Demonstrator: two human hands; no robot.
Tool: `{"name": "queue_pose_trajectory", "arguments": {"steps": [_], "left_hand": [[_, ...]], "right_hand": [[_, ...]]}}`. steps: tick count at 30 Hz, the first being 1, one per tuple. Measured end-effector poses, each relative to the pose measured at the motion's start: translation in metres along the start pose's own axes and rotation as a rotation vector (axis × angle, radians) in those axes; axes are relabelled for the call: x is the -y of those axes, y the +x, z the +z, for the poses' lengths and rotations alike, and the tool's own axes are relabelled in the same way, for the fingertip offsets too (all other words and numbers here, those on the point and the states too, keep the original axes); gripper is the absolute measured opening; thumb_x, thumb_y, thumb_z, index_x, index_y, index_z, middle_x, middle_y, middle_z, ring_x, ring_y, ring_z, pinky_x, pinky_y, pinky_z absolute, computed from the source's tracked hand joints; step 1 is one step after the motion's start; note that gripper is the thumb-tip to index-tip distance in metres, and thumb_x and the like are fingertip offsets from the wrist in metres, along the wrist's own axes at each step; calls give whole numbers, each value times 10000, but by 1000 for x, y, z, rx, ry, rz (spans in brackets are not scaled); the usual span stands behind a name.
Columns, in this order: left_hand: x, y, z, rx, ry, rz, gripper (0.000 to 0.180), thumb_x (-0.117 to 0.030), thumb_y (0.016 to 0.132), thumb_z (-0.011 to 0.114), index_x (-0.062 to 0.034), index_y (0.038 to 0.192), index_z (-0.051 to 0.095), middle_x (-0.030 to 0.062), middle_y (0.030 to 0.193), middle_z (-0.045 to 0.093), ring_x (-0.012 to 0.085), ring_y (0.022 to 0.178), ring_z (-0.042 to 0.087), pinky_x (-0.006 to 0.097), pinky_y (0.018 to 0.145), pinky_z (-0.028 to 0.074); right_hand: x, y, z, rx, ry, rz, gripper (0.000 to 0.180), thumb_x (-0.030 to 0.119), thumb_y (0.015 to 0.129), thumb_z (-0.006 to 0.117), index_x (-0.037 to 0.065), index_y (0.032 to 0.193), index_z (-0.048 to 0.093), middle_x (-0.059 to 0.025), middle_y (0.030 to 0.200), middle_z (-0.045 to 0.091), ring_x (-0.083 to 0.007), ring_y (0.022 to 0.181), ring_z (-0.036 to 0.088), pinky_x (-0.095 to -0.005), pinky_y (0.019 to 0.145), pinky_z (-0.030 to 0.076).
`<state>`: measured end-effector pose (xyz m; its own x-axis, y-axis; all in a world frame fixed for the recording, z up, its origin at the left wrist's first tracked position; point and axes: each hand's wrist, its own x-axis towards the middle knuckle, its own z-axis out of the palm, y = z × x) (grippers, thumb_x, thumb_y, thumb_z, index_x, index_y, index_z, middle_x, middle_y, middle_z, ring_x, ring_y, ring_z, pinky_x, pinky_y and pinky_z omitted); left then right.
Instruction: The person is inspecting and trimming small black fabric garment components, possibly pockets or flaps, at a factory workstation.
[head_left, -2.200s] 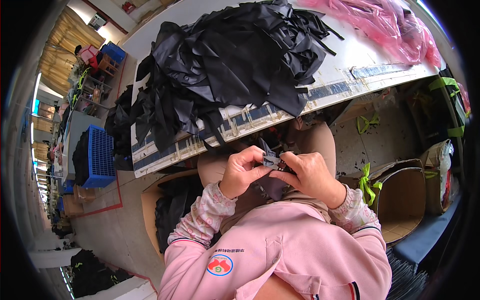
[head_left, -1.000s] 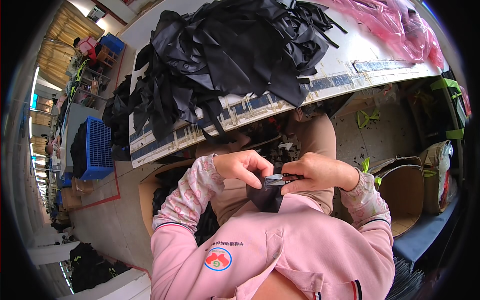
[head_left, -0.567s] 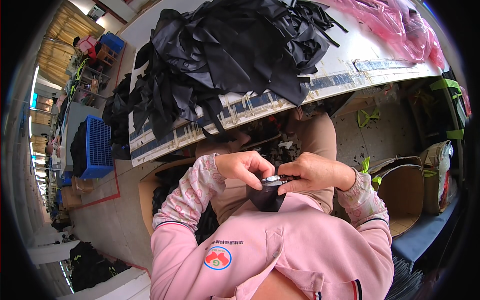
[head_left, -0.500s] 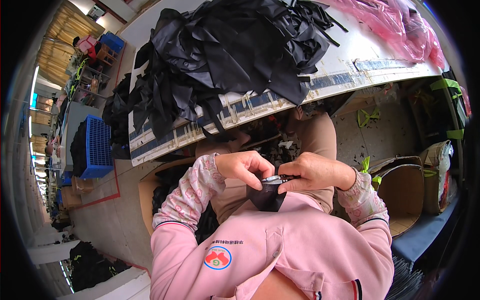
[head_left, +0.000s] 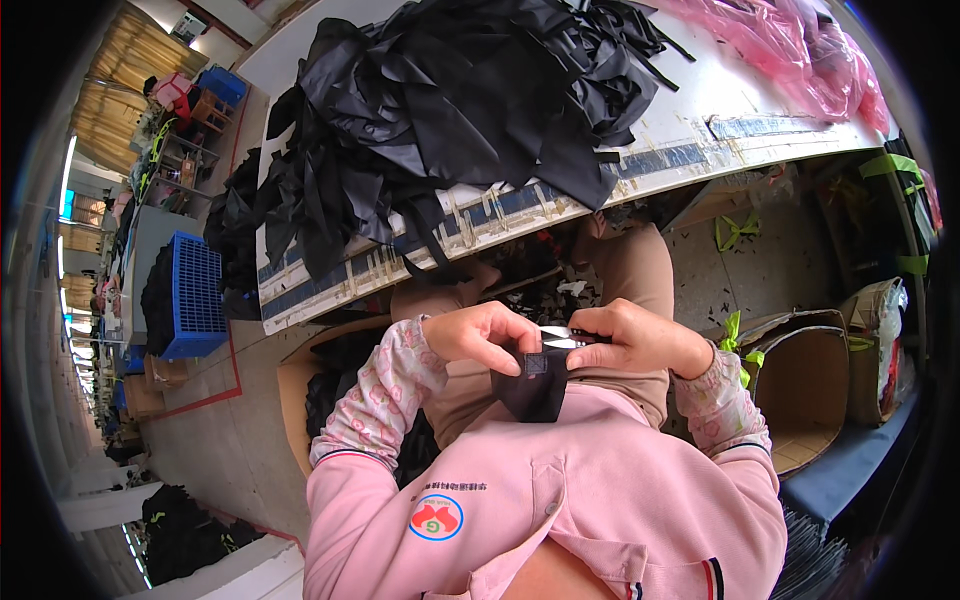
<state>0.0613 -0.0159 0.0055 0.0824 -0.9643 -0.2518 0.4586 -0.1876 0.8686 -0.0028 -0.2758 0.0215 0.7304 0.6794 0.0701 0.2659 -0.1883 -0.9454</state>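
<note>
Black fabric piece (head_left: 538, 385) is pinched by the left hand (head_left: 483, 335); the right hand (head_left: 637, 338) grips small snips (head_left: 560, 340), apparently mid-trim, needing steady aim.

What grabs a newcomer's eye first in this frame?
First, the big heap of black fabric pieces piled on the white worktable at the top. Next, low in the middle, the left hand and right hand meet over the lap, pinching a small black fabric piece, with metal snips in the right. A blue plastic crate stands on the floor at left.
</note>
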Motion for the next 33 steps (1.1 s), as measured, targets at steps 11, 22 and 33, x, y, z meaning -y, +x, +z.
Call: {"name": "queue_pose_trajectory", "arguments": {"steps": [11,22,33], "left_hand": [[12,2,12,-309,-134,321,116,-1,789,649,19,902,637,67,970,595,167,952,571,283,868,440],[23,-42,9,-470,13,338,128,16,798,637,24,926,639,55,972,600,129,916,567,250,819,451],[317,-296,52,-768,667,-1294,466,-363,688,696,-24,1008,701,216,1084,648,372,965,619,442,897,477]], "right_hand": [[0,11,32,-247,496,148,300,129,808,768,14,1014,581,33,887,573,-43,830,505,-208,737,425],[-21,10,26,-502,386,69,150,145,961,569,17,971,647,73,667,491,4,607,367,-173,527,287],[-49,29,40,-644,123,227,48,34,852,658,24,848,611,44,616,435,-44,573,357,-214,504,317]]}}
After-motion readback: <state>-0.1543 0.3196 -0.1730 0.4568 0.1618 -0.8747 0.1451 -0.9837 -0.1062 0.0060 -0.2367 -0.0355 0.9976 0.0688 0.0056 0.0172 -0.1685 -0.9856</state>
